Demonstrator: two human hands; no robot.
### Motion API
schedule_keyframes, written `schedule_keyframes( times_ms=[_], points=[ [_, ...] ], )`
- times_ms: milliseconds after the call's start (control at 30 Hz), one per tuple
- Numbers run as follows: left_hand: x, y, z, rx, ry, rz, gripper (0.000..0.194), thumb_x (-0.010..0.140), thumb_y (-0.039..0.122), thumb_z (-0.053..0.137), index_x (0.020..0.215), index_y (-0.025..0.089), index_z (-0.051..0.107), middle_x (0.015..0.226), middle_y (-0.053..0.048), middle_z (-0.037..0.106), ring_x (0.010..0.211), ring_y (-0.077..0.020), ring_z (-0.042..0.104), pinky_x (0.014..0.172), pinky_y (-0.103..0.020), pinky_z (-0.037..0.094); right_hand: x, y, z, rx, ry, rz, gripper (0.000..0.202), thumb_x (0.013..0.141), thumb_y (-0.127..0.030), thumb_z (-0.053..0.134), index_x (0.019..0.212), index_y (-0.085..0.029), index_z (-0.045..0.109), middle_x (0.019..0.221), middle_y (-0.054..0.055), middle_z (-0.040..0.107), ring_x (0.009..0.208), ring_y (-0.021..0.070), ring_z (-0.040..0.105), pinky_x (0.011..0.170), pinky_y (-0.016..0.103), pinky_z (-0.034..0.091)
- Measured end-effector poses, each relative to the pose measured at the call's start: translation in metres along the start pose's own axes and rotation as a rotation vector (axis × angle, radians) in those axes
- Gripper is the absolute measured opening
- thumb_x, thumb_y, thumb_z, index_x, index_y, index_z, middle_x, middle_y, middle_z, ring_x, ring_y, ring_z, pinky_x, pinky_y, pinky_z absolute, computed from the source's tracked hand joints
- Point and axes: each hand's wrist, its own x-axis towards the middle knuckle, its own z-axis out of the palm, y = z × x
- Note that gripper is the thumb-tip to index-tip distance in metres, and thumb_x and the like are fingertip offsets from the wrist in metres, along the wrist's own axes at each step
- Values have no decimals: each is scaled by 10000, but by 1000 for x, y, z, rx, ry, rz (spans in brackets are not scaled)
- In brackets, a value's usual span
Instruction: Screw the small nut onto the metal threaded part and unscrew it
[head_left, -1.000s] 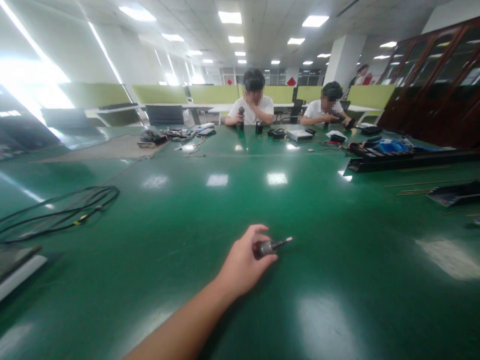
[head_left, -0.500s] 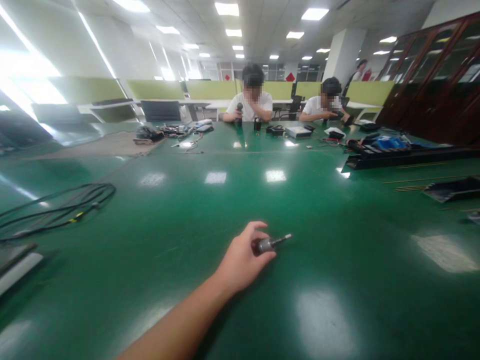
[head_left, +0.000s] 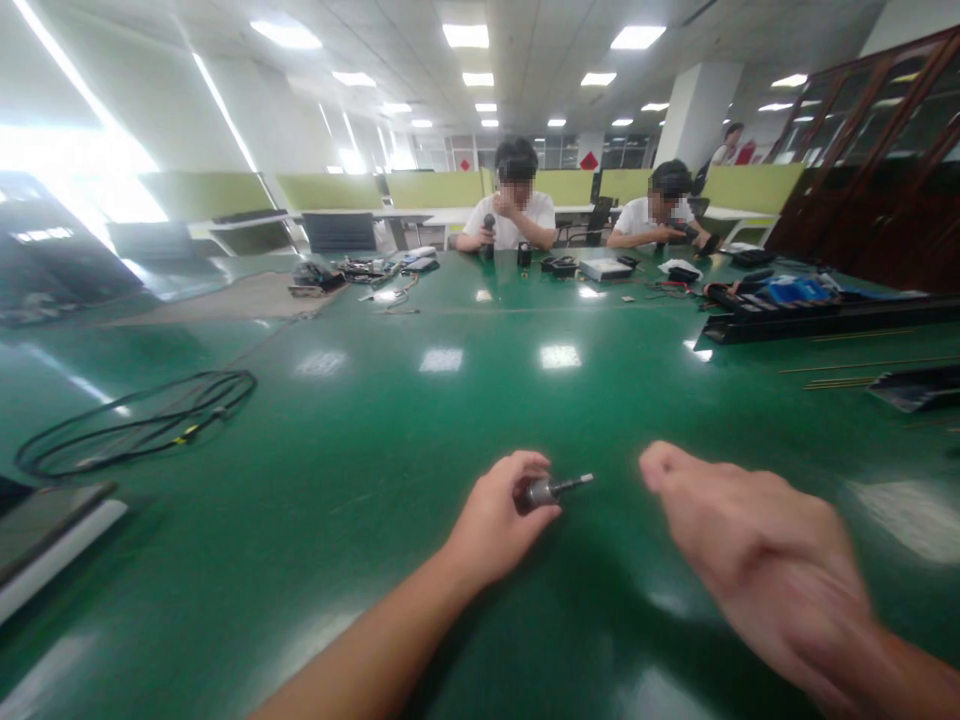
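My left hand (head_left: 501,515) curls its fingers and thumb around a small grey metal cylinder with a thin stepped shaft (head_left: 541,492). The shaft's pale tip points right, and the cylinder's rear end is hidden in my palm. What kind of part it is, I cannot make out. To the right of the shaft tip, and apart from it, my right hand (head_left: 757,540) is over the green table (head_left: 420,430). It is blurred by motion, with its back toward me and its fingers bunched together; whether anything is in them is hidden.
A looped black cable (head_left: 142,425) lies at the left, above a dark flat object with a pale edge (head_left: 64,545). Two people sit across the table among small devices. Black channels (head_left: 817,320) and thin brass-coloured rods (head_left: 844,382) lie at the right.
My right hand has come into view from the right. My left hand keeps its hold on the metal cylinder. The whole scene has shifted slightly right and down in the view.
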Motion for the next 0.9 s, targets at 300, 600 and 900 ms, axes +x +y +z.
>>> schedule_keyframes(
  times_ms=[300, 600, 900],
  points=[
    [0, -4, -13, 87, 100, 118, 301, 765, 68, 719, 1000, 245, 657, 980, 18, 678, 905, -153, 610, 823, -277, 461, 84, 34, 44, -292, -108, 274, 469, 730, -152, 697, 1168, -215, 541, 1022, 54, 603, 856, 203, 561, 720, 324, 449],
    [-1, -5, -11, 80, 2, 179, 263, 813, 205, 737, 1061, 264, 672, 1010, 11, 696, 924, -154, 635, 848, -272, 474, 83, 35, 44, -311, -236, 250, 333, 719, -71, 678, 1007, -223, 615, 999, 31, 609, 923, 197, 584, 797, 315, 480],
    [-2, -1, -11, 70, -60, 214, 251, 860, 283, 683, 1105, 226, 679, 1050, -50, 702, 965, -190, 639, 884, -312, 494, 83, 33, 45, -314, -262, 218, 250, 740, -67, 669, 946, -207, 646, 936, 25, 621, 852, 181, 589, 736, 296, 468]
  ],
)
